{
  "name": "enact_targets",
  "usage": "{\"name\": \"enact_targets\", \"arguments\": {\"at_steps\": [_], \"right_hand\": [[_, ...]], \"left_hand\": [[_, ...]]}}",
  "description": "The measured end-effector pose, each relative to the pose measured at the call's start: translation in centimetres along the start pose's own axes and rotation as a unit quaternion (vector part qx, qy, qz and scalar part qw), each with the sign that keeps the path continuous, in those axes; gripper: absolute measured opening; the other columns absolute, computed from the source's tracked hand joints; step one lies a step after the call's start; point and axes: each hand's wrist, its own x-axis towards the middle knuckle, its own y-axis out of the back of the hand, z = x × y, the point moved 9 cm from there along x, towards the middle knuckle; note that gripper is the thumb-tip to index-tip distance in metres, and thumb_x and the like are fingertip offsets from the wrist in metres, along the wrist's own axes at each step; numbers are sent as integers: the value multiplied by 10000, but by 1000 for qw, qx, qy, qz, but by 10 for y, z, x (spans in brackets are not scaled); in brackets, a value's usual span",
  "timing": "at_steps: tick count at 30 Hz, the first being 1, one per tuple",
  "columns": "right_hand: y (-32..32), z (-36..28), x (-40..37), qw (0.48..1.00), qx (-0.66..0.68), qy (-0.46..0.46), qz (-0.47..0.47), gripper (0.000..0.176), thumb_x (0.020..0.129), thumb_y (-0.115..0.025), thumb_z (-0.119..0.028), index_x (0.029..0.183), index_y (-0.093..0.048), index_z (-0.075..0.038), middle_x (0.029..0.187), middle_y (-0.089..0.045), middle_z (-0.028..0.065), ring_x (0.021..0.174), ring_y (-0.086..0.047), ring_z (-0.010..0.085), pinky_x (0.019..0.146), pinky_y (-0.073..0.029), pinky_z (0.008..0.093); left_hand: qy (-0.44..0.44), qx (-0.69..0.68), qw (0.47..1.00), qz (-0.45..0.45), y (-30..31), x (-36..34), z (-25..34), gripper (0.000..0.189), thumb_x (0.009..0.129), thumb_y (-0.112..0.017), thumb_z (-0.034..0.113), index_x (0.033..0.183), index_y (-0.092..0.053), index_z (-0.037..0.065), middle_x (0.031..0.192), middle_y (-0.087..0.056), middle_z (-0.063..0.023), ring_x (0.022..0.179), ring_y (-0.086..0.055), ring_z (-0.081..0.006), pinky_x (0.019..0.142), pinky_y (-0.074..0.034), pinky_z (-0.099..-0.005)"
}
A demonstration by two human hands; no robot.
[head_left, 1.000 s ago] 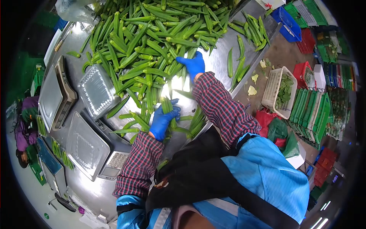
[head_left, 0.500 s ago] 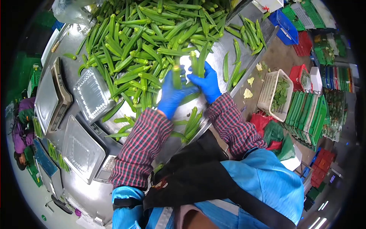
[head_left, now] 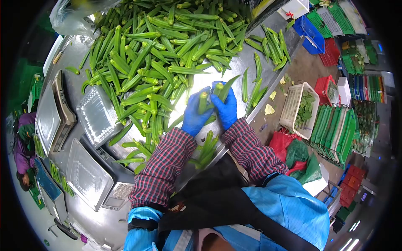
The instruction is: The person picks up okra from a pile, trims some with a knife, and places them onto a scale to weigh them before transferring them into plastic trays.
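Observation:
Both hands wear blue gloves and are close together over the bare steel near the table's edge. My left hand (head_left: 193, 115) is closed around an okra pod (head_left: 203, 101), its cut stem end up. In my right hand (head_left: 227, 112), closed too, is another okra pod (head_left: 226, 88), its tip slanting up to the right. A big okra heap (head_left: 163, 50) spreads beyond my hands and to their left. Below my hands a small bunch of okra (head_left: 207, 149) lies near the table edge.
Left of the heap lies a clear plastic tray (head_left: 97, 116), near two weighing scales (head_left: 90, 171) (head_left: 49, 119). Several okra pods (head_left: 256, 79) lie along the table's right edge. On the floor stand a cream basket of greens (head_left: 299, 109) and stacked green crates (head_left: 333, 125). A person (head_left: 26, 144) is at far left.
My hands have come closer together and slightly nearer my body. The pod in my right hand now leans more to the right. Both hands keep their pods.

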Motion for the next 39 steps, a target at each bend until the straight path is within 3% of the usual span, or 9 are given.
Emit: {"name": "enact_targets", "arguments": {"at_steps": [4, 13, 16, 19, 26, 29, 31, 34, 39], "right_hand": [[-3, 10, 10, 994, 98, -47, 10, 401, 832, -619, -45, 1203, -469, -22, 1038, -573, 61, 941, -559, 158, 830, -471, 300], [-52, 10, -5, 985, 93, -105, -102, 504, 889, -537, -154, 1342, -365, -16, 1218, -513, 123, 1116, -506, 191, 964, -402, 327], [-56, -3, -11, 986, -33, -84, -137, 592, 843, -538, -129, 1383, -320, -26, 1280, -474, 143, 1184, -464, 221, 1004, -366, 345], [-76, -33, -19, 958, -172, 96, -207, 700, 769, -548, -99, 1415, -286, -43, 1342, -426, 154, 1234, -426, 245, 1035, -334, 367], [-75, -27, 3, 955, 94, -104, -260, 493, 866, -514, -90, 1342, -414, -10, 1338, -462, 85, 1189, -474, 205, 1020, -346, 326], [-30, -40, 69, 967, -210, 99, -109, 460, 791, -527, 15, 1245, -536, -61, 1299, -494, 96, 1149, -511, 205, 966, -403, 318], [-31, -70, 97, 876, -394, 267, -76, 618, 711, -548, 67, 1301, -483, -103, 1299, -476, 143, 1167, -503, 284, 966, -420, 356], [-55, -66, 118, 763, -535, 354, -81, 693, 665, -530, 67, 1326, -440, -122, 1285, -471, 165, 1097, -521, 335, 889, -474, 398], [-63, -56, 129, 729, -613, 289, -98, 774, 667, -570, 40, 1383, -361, -169, 1330, -409, 141, 1037, -532, 355, 854, -477, 416]], "left_hand": [[154, -210, 965, 33, 7, -3, -27, 590, 769, -659, -30, 1313, -444, 39, 1257, -509, -69, 1145, -480, -139, 960, -413, -289], [132, -393, 909, 36, 13, 8, 7, 616, 804, -632, 8, 1362, -374, 46, 1298, -466, -79, 1190, -457, -200, 1015, -369, -333], [130, -356, 924, 43, 15, 2, 17, 577, 787, -662, 13, 1311, -422, 32, 1212, -522, -80, 1106, -517, -190, 950, -426, -321], [228, -368, 902, -2, 14, -5, -9, 525, 830, -612, 9, 1313, -405, 20, 1205, -532, -93, 1072, -546, -193, 936, -452, -339], [243, -464, 852, 17, 35, -11, -11, 474, 856, -567, 32, 1307, -426, 4, 1192, -558, -120, 985, -588, -201, 893, -482, -327], [283, -461, 841, -14, 30, -24, -17, 514, 846, -565, 21, 1334, -405, 11, 1190, -561, -116, 962, -588, -188, 883, -484, -324], [284, -450, 846, -28, 29, -32, -18, 578, 813, -599, 22, 1351, -388, 17, 1166, -565, -104, 985, -574, -181, 882, -479, -322], [285, -417, 861, -58, 27, -40, -14, 651, 750, -658, 6, 1345, -395, 7, 1130, -564, -99, 1000, -559, -191, 904, -452, -320], [287, -368, 883, -60, 32, -48, -11, 663, 723, -672, -21, 1332, -412, 5, 1072, -571, -86, 1004, -550, -189, 902, -445, -309]]}}
